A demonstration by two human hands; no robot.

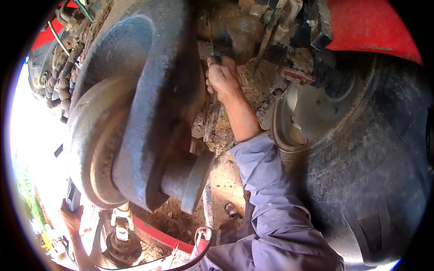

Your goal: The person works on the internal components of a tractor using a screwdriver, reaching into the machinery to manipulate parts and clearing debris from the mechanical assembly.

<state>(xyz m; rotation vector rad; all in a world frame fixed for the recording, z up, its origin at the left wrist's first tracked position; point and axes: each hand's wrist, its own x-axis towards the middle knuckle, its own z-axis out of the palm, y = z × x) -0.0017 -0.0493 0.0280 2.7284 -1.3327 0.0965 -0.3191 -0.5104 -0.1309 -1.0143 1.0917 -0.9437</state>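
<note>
My right hand (pixel 220 77) reaches up at the center, fingers closed on something dark at a thin vertical rod beside the grimy metal housing (pixel 237 34); what exactly it holds is hidden. Left of it is a large curved iron linkage (pixel 149 117) with a round pin or boss (pixel 90 144). At the lower left, my left hand (pixel 72 217) is closed around a dark grey bar-like part (pixel 71 201), behind the iron linkage.
A big black tyre (pixel 357 180) on a rim (pixel 307 113) fills the right, under a red fender (pixel 370 27). Hoses (pixel 63 67) run at upper left. A universal joint (pixel 122 226), a red beam (pixel 158 235) and a sandalled foot (pixel 230 208) show low down.
</note>
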